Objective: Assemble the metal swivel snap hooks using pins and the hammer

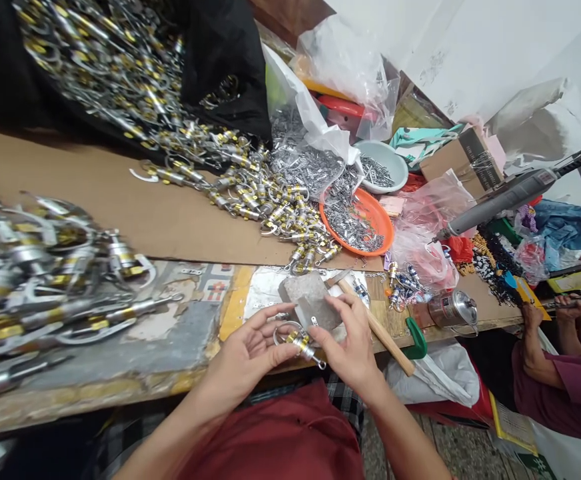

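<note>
My left hand (258,340) is closed around a silver-and-yellow metal fitting (300,343) with a curved arm and a small eyelet at its end. Close by on the right, the thumb of my right hand (348,333) meets a small flat metal link (314,322) with holes, which seems pinched there. Both hands are just in front of a grey metal block (310,297) on the bench. A hammer (378,327) with a wooden handle lies to the right, partly behind my right hand.
Many similar fittings (250,190) are heaped at the back and at the left. An orange bowl (389,230) and a pale bowl (400,167) hold small metal links. A grey electric screwdriver (500,200) hangs at right. A metal mug (453,310) stands near another person's arms (535,347).
</note>
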{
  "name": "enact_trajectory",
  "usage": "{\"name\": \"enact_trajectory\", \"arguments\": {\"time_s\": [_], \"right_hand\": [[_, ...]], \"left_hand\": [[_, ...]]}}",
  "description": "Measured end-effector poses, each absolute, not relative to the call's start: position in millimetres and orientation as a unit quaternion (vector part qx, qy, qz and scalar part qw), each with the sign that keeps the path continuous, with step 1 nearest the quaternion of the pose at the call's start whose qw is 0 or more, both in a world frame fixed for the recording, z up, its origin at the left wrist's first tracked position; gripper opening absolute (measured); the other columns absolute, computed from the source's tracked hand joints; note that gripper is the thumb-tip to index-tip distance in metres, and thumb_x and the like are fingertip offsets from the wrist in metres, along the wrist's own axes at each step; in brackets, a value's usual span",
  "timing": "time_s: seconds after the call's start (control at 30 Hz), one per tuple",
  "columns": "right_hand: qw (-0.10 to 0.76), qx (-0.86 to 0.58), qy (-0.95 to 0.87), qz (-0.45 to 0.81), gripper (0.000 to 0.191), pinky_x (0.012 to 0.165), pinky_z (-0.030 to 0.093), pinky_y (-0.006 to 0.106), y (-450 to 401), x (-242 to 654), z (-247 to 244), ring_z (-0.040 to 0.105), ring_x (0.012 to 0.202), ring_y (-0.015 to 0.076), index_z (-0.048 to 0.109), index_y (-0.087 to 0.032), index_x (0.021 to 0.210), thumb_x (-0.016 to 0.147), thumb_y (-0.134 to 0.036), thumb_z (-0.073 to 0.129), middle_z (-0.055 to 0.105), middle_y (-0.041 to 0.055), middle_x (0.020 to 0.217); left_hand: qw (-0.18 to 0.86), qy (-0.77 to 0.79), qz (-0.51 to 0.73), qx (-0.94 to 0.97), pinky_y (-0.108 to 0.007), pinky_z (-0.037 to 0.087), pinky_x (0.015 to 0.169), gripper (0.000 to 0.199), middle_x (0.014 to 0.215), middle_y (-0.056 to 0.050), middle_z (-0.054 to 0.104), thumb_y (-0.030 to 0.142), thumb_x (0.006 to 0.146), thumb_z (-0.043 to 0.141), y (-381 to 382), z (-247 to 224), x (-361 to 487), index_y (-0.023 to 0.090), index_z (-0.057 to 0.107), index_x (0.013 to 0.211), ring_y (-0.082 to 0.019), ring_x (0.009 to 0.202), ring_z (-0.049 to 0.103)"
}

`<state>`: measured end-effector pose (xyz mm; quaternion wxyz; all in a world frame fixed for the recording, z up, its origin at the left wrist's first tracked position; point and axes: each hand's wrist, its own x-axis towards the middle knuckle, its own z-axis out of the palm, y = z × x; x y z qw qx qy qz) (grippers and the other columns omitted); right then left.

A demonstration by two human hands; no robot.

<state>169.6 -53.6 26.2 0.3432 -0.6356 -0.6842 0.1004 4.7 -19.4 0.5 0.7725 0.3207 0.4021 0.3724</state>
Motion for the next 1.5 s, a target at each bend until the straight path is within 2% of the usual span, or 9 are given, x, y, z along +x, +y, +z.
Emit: {"name": "enact_trajectory", "arguments": {"time_s": [0.13, 0.23, 0.3, 0.47, 0.63, 0.77, 1.1, 1.27, 1.5], "right_hand": [[0.344, -0.655, -0.656, 0.149, 0.035, 0.078, 0.051, 0.031, -43, 179, 23, 0.058, 0.091, 0.0196, 0.059, -0.019, 0.112, 0.078, -0.027, 0.062, 0.057, 0.0078, 0.1], [0.358, -0.663, -0.622, 0.214, 0.021, 0.062, 0.051, 0.027, -37, 197, 20, 0.06, 0.07, 0.0156, 0.067, -0.017, 0.097, 0.081, -0.028, 0.058, 0.064, 0.0046, 0.082], [0.362, -0.659, -0.615, 0.238, 0.017, 0.058, 0.049, 0.025, -35, 207, 21, 0.06, 0.064, 0.0147, 0.07, -0.017, 0.085, 0.081, -0.028, 0.058, 0.065, 0.0032, 0.073], [0.378, -0.628, -0.647, 0.21, 0.013, 0.064, 0.052, 0.026, -37, 199, 39, 0.064, 0.068, 0.0146, 0.069, -0.02, 0.086, 0.082, -0.024, 0.057, 0.069, 0.0021, 0.075], [0.387, -0.505, -0.762, 0.12, 0.019, 0.07, 0.054, 0.029, -36, 173, 42, 0.065, 0.078, 0.0155, 0.07, -0.022, 0.084, 0.087, -0.018, 0.051, 0.07, 0.0045, 0.082], [0.361, -0.477, -0.8, 0.053, 0.025, 0.065, 0.052, 0.028, -35, 170, 32, 0.062, 0.073, 0.0147, 0.069, -0.023, 0.088, 0.088, -0.014, 0.046, 0.067, 0.0035, 0.075], [0.209, -0.464, -0.851, -0.132, 0.029, 0.064, 0.049, 0.032, -56, 166, 36, 0.062, 0.076, 0.0198, 0.061, -0.013, 0.105, 0.087, -0.007, 0.038, 0.069, 0.01, 0.083], [0.202, -0.465, -0.847, -0.162, 0.03, 0.06, 0.048, 0.031, -57, 163, 40, 0.061, 0.073, 0.0196, 0.061, -0.012, 0.103, 0.086, -0.005, 0.037, 0.068, 0.01, 0.082], [0.175, -0.465, -0.854, -0.155, 0.028, 0.063, 0.048, 0.031, -56, 157, 39, 0.059, 0.076, 0.019, 0.06, -0.008, 0.099, 0.09, -0.007, 0.034, 0.065, 0.0116, 0.08]], "left_hand": [[0.761, 0.422, 0.366, 0.329, -0.028, 0.055, 0.065, 0.068, 0.078, -0.001, 0.066, 0.031, 0.05, 0.08, -16, 7, 6, 0.02, 0.052, 0.11, -0.021, 0.078, 0.066], [0.762, 0.429, 0.358, 0.328, -0.028, 0.054, 0.064, 0.067, 0.075, 0.002, 0.064, 0.028, 0.051, 0.078, -12, 15, 7, 0.02, 0.048, 0.111, -0.017, 0.068, 0.065], [0.761, 0.426, 0.365, 0.326, -0.026, 0.053, 0.058, 0.068, 0.071, 0.004, 0.062, 0.027, 0.051, 0.077, -10, 15, 8, 0.02, 0.046, 0.11, -0.014, 0.059, 0.063], [0.771, 0.401, 0.373, 0.324, -0.026, 0.053, 0.057, 0.066, 0.067, 0.006, 0.059, 0.023, 0.053, 0.076, -5, 9, 10, 0.019, 0.043, 0.11, -0.012, 0.057, 0.061], [0.773, 0.394, 0.385, 0.314, -0.025, 0.052, 0.055, 0.065, 0.067, 0.006, 0.059, 0.021, 0.053, 0.075, -7, 9, 10, 0.019, 0.043, 0.109, -0.012, 0.057, 0.059], [0.774, 0.391, 0.394, 0.306, -0.024, 0.051, 0.055, 0.062, 0.067, 0.006, 0.06, 0.021, 0.052, 0.075, -8, 9, 11, 0.019, 0.046, 0.107, -0.012, 0.057, 0.059], [0.768, 0.389, 0.409, 0.304, -0.022, 0.05, 0.056, 0.056, 0.067, 0.006, 0.061, 0.017, 0.054, 0.074, -10, 5, 12, 0.018, 0.048, 0.103, -0.01, 0.058, 0.058], [0.76, 0.398, 0.411, 0.309, -0.021, 0.049, 0.053, 0.054, 0.068, 0.006, 0.061, 0.018, 0.054, 0.074, -10, 6, 13, 0.018, 0.049, 0.102, -0.009, 0.056, 0.057], [0.759, 0.398, 0.418, 0.301, -0.019, 0.05, 0.052, 0.055, 0.069, 0.006, 0.061, 0.019, 0.053, 0.075, -12, 4, 15, 0.018, 0.05, 0.102, -0.009, 0.057, 0.057]]}}
